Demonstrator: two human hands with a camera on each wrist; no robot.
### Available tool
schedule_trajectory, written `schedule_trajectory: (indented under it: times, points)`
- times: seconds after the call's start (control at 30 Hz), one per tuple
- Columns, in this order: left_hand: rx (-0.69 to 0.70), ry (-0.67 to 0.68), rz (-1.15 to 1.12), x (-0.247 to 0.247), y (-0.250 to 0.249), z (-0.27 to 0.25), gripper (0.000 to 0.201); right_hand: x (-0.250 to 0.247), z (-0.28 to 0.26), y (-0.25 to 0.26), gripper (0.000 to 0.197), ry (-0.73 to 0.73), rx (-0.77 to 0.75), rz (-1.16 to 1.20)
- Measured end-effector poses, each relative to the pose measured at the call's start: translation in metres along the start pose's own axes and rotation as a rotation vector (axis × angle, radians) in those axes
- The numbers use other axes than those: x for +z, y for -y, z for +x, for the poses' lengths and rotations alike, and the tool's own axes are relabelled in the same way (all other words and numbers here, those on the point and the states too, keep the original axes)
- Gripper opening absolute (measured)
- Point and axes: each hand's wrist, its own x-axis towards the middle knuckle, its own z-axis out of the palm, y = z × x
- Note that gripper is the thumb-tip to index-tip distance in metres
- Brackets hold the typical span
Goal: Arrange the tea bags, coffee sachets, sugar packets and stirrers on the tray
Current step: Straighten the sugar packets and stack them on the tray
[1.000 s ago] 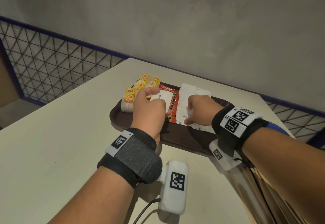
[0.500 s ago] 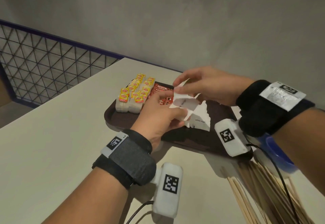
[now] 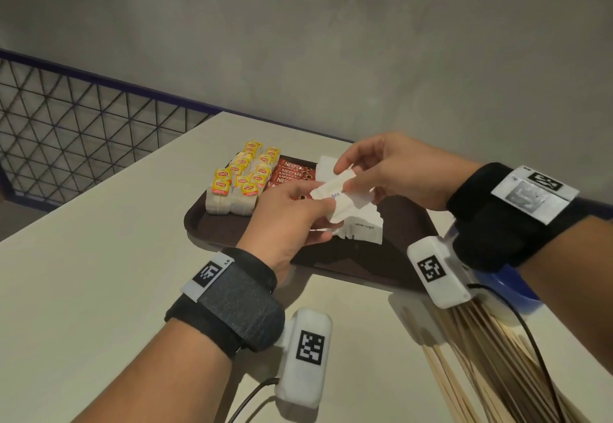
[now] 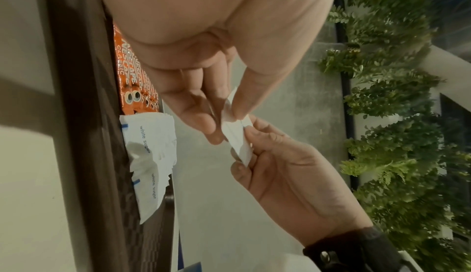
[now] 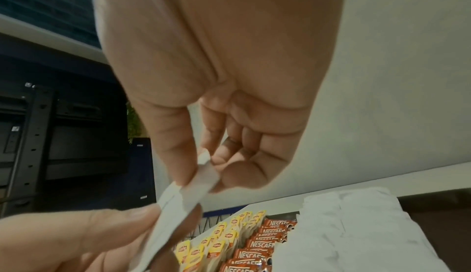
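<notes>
Left hand (image 3: 292,210) and right hand (image 3: 381,170) both pinch 1 sugar packet (image 3: 335,190) above tray (image 3: 215,230). Square edges, lay flat on sugar stack (image 3: 361,223), beside coffee sachets (image 3: 292,174).

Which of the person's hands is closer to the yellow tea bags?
Left. The left hand hovers just beside the tea bags; the right hand is farther off, beyond the coffee sachets.

Tray (image 3: 212,233): dark brown, smooth, semi-gloss plastic; sugar packets (image 3: 361,223): matt white paper; coffee sachets (image 3: 292,174): glossy red foil; stirrers (image 3: 471,363): pale bare wood; table (image 3: 99,273): smooth, matt cream.
</notes>
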Motion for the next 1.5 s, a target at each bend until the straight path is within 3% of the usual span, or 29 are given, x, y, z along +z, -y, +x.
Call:
schedule_trajectory:
  times: [0.17,0.3,0.43,0.53,0.63,0.73,0.8,0.9,0.97,1.1,1.2,1.5]
  points:
    - [-0.015,0.010,-0.045,0.000,0.001,0.000,0.017,0.003,0.001,-0.001,0.029,-0.062,0.051,0.346]
    - [0.027,-0.027,-0.057,-0.006,-0.001,0.003,0.017,0.010,-0.003,-0.004,0.020,0.026,0.105,0.258]
    - [0.037,-0.044,-0.031,-0.003,0.000,0.001,0.013,0.013,-0.003,-0.006,0.012,-0.066,0.053,0.276]
    - [-0.038,-0.031,-0.121,-0.003,-0.006,-0.002,0.032,0.010,-0.005,-0.005,0.012,-0.088,0.021,0.310]
    - [-0.104,0.016,-0.167,-0.003,-0.010,-0.002,0.045,0.008,-0.009,-0.006,0.013,-0.037,0.023,0.362]
    - [-0.040,0.005,-0.095,0.001,-0.005,-0.002,0.024,0.004,-0.012,-0.008,0.022,0.070,0.057,0.456]
    - [-0.007,-0.001,-0.061,0.000,0.000,-0.001,0.026,0.002,-0.014,-0.011,0.020,0.146,0.076,0.481]
    - [0.007,0.010,-0.051,0.000,0.002,0.000,0.029,0.001,-0.012,-0.019,0.009,0.158,0.070,0.347]
    - [0.010,-0.008,-0.030,0.001,0.004,0.001,0.026,-0.003,-0.006,-0.029,0.023,0.115,0.101,0.244]
    - [0.001,-0.105,-0.037,0.000,0.007,0.005,0.020,-0.006,0.003,-0.052,0.027,0.028,0.193,-0.187]
    - [0.005,-0.161,-0.054,-0.004,0.005,0.008,0.016,-0.003,0.011,-0.070,0.022,0.045,0.254,-0.437]
    - [-0.001,-0.183,-0.043,-0.004,0.007,0.010,0.011,0.015,0.031,-0.082,0.020,-0.009,0.212,-0.712]
